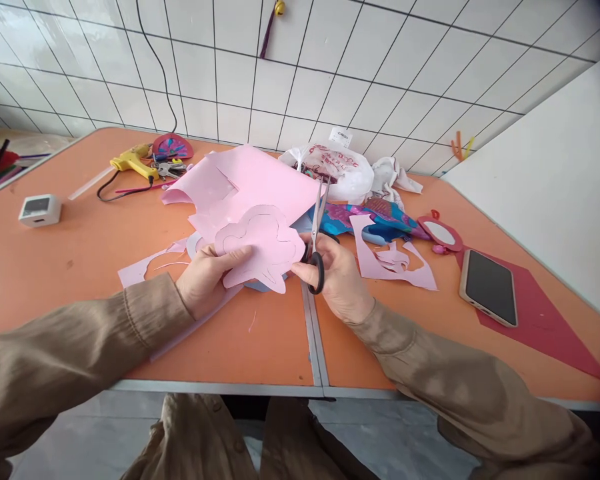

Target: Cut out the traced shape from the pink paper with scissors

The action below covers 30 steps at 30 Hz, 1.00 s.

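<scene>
My left hand [205, 277] pinches the lower left edge of a pink paper cutout [263, 250] with a drawn lobed outline, holding it above the orange table [70, 267]. My right hand [333, 273] grips black-handled scissors [318, 230], blades pointing up and away along the cutout's right edge. Under the cutout lies a larger pink sheet [250, 180].
Pink scraps [395, 263] lie to the right, more at the left [145, 267]. A phone [487, 287] rests on red paper [545, 327]. A small mirror [440, 233], white plastic bag [337, 170], yellow glue gun [133, 162] and white cube [40, 210] sit around.
</scene>
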Tool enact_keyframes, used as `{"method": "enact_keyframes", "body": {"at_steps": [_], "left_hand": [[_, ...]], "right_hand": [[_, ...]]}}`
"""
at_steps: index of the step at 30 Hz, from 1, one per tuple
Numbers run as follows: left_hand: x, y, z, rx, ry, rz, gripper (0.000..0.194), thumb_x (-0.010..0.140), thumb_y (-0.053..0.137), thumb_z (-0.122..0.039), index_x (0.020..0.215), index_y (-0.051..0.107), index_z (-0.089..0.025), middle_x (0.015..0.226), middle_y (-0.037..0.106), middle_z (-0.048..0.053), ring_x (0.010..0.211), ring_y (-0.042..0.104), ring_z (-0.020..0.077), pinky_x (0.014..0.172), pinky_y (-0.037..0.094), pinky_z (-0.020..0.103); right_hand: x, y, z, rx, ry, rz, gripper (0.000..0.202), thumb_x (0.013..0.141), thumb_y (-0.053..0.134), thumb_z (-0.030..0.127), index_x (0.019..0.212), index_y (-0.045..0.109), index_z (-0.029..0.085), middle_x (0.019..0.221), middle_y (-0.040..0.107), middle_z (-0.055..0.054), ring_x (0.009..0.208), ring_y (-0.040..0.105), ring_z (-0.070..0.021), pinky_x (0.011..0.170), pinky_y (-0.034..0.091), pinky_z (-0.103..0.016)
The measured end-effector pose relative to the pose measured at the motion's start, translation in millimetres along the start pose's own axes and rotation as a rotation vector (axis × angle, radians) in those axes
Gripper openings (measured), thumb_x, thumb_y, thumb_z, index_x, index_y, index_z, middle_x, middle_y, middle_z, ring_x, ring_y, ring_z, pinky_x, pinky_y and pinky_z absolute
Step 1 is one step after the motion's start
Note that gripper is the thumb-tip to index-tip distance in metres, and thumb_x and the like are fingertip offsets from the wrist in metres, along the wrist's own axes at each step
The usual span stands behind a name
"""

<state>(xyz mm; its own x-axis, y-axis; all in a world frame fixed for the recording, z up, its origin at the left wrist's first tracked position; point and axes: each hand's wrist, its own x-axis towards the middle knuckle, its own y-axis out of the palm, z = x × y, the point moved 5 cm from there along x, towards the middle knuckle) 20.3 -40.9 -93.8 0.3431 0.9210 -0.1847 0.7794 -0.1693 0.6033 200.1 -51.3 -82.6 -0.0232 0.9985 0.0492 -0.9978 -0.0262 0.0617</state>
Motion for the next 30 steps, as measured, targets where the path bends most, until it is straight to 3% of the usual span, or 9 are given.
{"method": "enact_keyframes", "body": {"at_steps": [6,12,15,17,19,23,28,30], "left_hand": [[-2.3,1.4,-0.4,0.108,-0.047,-0.014,0.029,0.061,0.09,-0.024,0.086,0.078,-0.012,0.08,0.074,0.008,0.071,0.068,0.0211,0.063,0.058,0.034],[0.6,-3.9,-7.6,0.171,0.026,-0.06,0.025,0.06,0.09,-0.028,0.068,0.073,-0.011,0.06,0.067,0.004,0.055,0.061,0.0152,0.054,0.052,0.027],[4.2,-9.8,-21.8,0.202,0.083,-0.121,0.026,0.061,0.089,-0.029,0.069,0.072,-0.011,0.059,0.065,0.003,0.053,0.058,0.0138,0.051,0.05,0.027],[8.8,-13.6,-36.2,0.252,0.115,-0.141,0.023,0.062,0.086,-0.027,0.069,0.07,-0.012,0.058,0.061,0.001,0.051,0.054,0.0122,0.048,0.048,0.026],[13.7,-24.1,-55.7,0.306,0.204,-0.269,0.02,0.06,0.084,-0.022,0.069,0.07,-0.011,0.062,0.064,0.001,0.056,0.058,0.0138,0.056,0.054,0.029],[26.1,-44.7,-79.7,0.391,0.256,-0.385,0.024,0.057,0.081,-0.023,0.076,0.07,-0.013,0.071,0.068,0.003,0.069,0.065,0.0186,0.062,0.057,0.031],[35.6,-55.8,-85.4,0.625,0.277,-0.316,0.031,0.054,0.082,-0.034,0.076,0.071,-0.014,0.078,0.073,0.009,0.078,0.069,0.0254,0.07,0.058,0.036],[38.9,-55.5,-83.5,0.721,0.266,-0.279,0.031,0.056,0.08,-0.035,0.077,0.073,-0.014,0.08,0.075,0.011,0.081,0.07,0.0272,0.073,0.058,0.038]], "right_hand": [[1.1,-4.9,5.7,-0.068,-0.018,-0.012,0.042,0.061,0.083,0.031,0.095,0.062,0.021,0.068,0.064,0.005,0.056,0.064,-0.0156,0.061,0.056,-0.034],[14.9,-33.7,8.3,-0.419,0.015,-0.06,0.05,0.065,0.08,0.047,0.1,0.054,0.022,0.06,0.06,0.005,0.061,0.068,-0.0233,0.06,0.052,-0.037],[22.1,-53.8,16.3,-0.734,-0.086,-0.158,0.045,0.065,0.08,0.051,0.087,0.051,0.024,0.057,0.059,0.004,0.059,0.064,-0.0229,0.06,0.05,-0.037],[23.8,-62.1,21.2,-0.887,-0.134,-0.174,0.038,0.068,0.079,0.045,0.087,0.054,0.023,0.067,0.068,-0.001,0.065,0.065,-0.0236,0.065,0.051,-0.039],[22.8,-67.2,24.9,-0.929,-0.158,-0.171,0.031,0.069,0.079,0.037,0.086,0.057,0.023,0.075,0.072,-0.005,0.071,0.067,-0.025,0.071,0.052,-0.042],[15.4,-63.3,27.0,-0.882,-0.18,-0.057,0.028,0.066,0.08,0.026,0.088,0.064,0.02,0.08,0.075,-0.007,0.074,0.072,-0.026,0.075,0.058,-0.042],[1.9,-32.9,19.3,-0.791,-0.208,0.324,0.03,0.065,0.073,0.008,0.093,0.073,0.021,0.088,0.079,-0.004,0.081,0.076,-0.0251,0.076,0.063,-0.037],[-1.4,-23.4,17.1,-0.83,-0.254,0.41,0.034,0.063,0.072,0.006,0.093,0.075,0.021,0.087,0.08,-0.003,0.079,0.076,-0.0241,0.076,0.063,-0.038]]}}
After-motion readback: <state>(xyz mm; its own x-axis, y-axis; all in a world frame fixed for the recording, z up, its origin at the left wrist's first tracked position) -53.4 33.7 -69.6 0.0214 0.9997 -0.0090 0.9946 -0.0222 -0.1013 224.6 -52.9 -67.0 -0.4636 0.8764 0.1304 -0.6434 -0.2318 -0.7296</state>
